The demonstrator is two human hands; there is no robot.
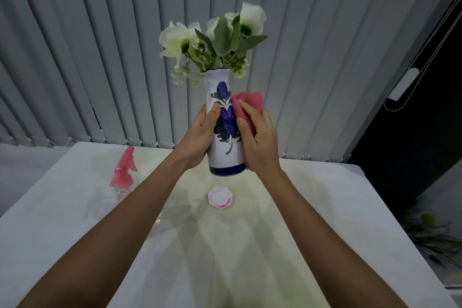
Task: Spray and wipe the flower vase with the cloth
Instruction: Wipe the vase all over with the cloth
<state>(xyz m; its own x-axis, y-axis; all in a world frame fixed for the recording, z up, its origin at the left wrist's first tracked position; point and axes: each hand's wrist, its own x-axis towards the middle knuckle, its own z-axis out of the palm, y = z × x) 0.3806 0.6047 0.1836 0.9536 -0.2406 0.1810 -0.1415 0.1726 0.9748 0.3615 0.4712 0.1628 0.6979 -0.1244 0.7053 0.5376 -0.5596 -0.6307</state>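
A tall white vase [223, 157] painted with blue flowers and a blue base band is lifted off the table, upright, with white artificial flowers [215, 37] in it. My left hand [201, 135] grips the vase's left side, thumb across its front. My right hand [257, 140] presses a pink cloth [247, 102] against the vase's right side; part of the cloth is hidden under my palm. A clear spray bottle [123, 175] with a pink trigger head stands on the table at the left, apart from both hands.
A small white octagonal coaster [220, 199] with pink marks lies on the white table [312, 207] just below the vase. Grey vertical blinds [100, 57] hang behind the table. A dark gap and some foliage lie off the table's right edge.
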